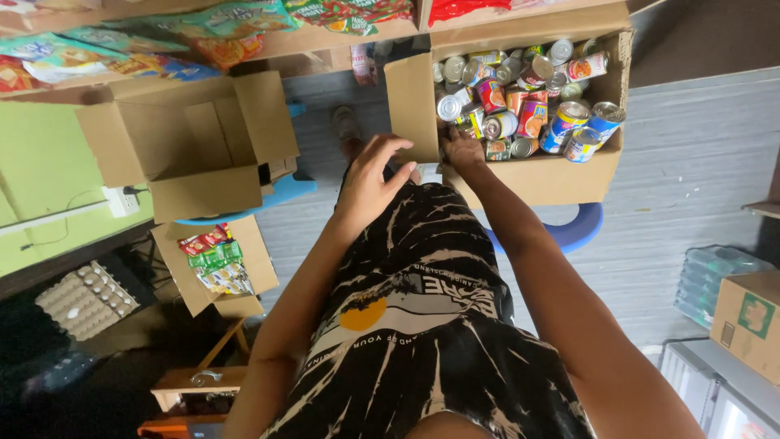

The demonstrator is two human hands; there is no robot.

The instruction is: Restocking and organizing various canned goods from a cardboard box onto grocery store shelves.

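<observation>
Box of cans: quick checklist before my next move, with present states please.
1. Right hand reaches the box of cans at its near corner: ok.
2. Right hand's grip on a can: cannot tell, fingers hidden.
3. Left hand empty, fingers spread, beside the box flap: ok.
4. Cans orderly: not ok, jumbled, several on their sides.
5. Box steady on the blue stool: cannot tell, stool mostly hidden.

Small shop stockroom, shelves of snack packets [203, 32], carton of tins [520, 97], egg trays [85, 299], bottled water [715, 280]
</observation>
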